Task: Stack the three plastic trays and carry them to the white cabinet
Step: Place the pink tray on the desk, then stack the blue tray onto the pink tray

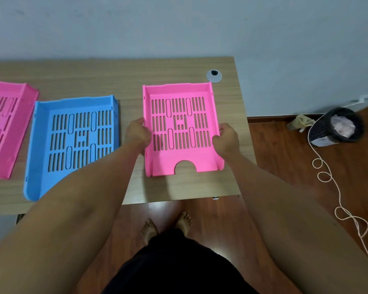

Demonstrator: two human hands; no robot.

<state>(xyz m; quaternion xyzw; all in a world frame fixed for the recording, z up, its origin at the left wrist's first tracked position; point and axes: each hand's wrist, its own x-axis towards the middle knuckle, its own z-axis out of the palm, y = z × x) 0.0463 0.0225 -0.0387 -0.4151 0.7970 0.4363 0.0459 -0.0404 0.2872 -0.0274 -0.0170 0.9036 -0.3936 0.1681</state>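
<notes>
On the right end of the desk [115, 81] sits the pink tray [182, 128] I've got hold of — my left hand [136, 134] is curled over its left wall and my right hand [226, 139] over its right wall, fingers wrapped and pressed against the plastic on both sides. Whether it has left the wood yet, I can't tell. None of the stacking looks done to me: the blue tray [72, 143] lies on its own near the middle of the desk, well apart from mine, and the second pink tray [2, 128] lies just beside the blue one at the far left, cut off by the edge of view. All three are flat and separate. What's left, as I judge it — nest this one with the others, then carry the pile to the white cabinet, which is nowhere in sight.
</notes>
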